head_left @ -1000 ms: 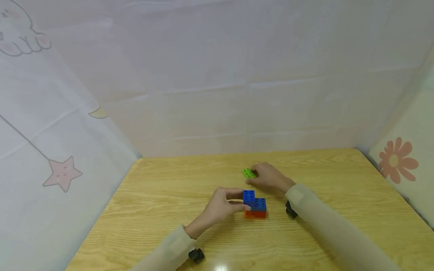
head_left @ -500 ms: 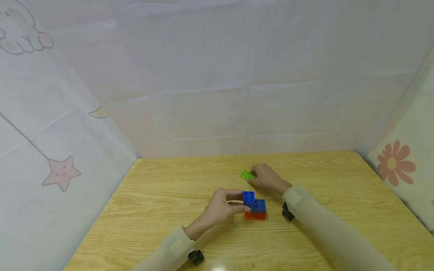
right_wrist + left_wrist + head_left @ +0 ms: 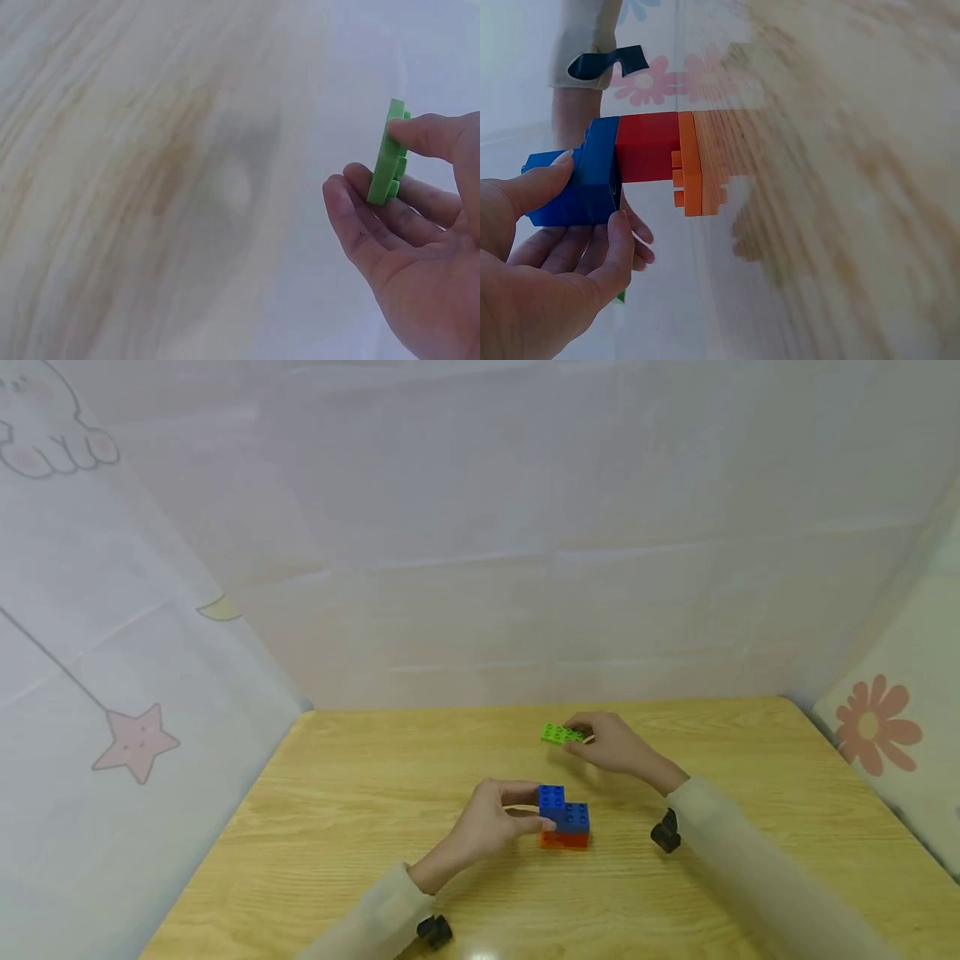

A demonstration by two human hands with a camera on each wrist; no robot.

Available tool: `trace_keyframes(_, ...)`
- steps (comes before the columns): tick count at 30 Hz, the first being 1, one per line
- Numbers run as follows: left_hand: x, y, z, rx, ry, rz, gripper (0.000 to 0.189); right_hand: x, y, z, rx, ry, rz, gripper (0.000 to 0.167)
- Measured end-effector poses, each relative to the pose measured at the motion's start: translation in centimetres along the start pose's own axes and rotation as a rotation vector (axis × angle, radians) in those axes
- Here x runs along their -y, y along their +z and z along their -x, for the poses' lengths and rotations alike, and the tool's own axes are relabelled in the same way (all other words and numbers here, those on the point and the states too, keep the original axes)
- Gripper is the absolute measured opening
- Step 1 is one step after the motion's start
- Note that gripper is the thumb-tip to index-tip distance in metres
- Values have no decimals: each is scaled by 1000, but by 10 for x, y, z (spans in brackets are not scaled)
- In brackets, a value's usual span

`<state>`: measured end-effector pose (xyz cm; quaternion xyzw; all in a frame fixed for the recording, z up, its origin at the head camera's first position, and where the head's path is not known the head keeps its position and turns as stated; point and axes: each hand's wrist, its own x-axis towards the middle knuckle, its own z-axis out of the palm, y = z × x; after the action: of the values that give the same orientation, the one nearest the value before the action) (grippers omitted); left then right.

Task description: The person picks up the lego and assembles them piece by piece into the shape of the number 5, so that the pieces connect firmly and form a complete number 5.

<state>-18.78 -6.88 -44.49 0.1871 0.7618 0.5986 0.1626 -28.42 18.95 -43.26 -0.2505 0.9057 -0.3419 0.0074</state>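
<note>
My left hand (image 3: 487,822) grips a stack of toy building bricks by its blue upper part. In the left wrist view the stack shows blue bricks (image 3: 596,180), then a red brick (image 3: 649,148), with a thin orange plate (image 3: 692,165) at the bottom, close against the wooden table. My right hand (image 3: 611,742) pinches a thin light green studded brick plate (image 3: 557,734) between thumb and fingers, beyond the stack. The right wrist view shows this green plate (image 3: 388,154) held clear of the table, its studs facing the palm side.
The wooden table (image 3: 360,793) runs back to a pale printed cloth (image 3: 450,610) that hangs behind it and along both sides. A black wrist mount (image 3: 435,932) sits at the left cuff, another black mount (image 3: 665,832) at the right cuff.
My right hand has lifted the green plate off the table and shifted a little away and to the right. The left hand and the stack have hardly moved.
</note>
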Motion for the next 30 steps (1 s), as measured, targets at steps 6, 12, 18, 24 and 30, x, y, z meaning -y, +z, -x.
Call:
trace_keyframes(6,0,-1,0,-3,7,-4,48,15,-19,14,-15,-20,-53,44)
trace_keyframes(12,1,0,0,-3,12,-12,47,28,-31,29,-52,-105,-116,42)
trace_keyframes(18,0,0,0,2,20,-3,46,40,-36,46,-59,-138,-183,43)
trace_keyframes(24,0,-1,0,4,24,-5,48,47,-36,66,-42,-163,-245,44)
trace_keyframes(30,0,0,0,-6,31,-32,43,48,-33,79,-30,-157,-254,43)
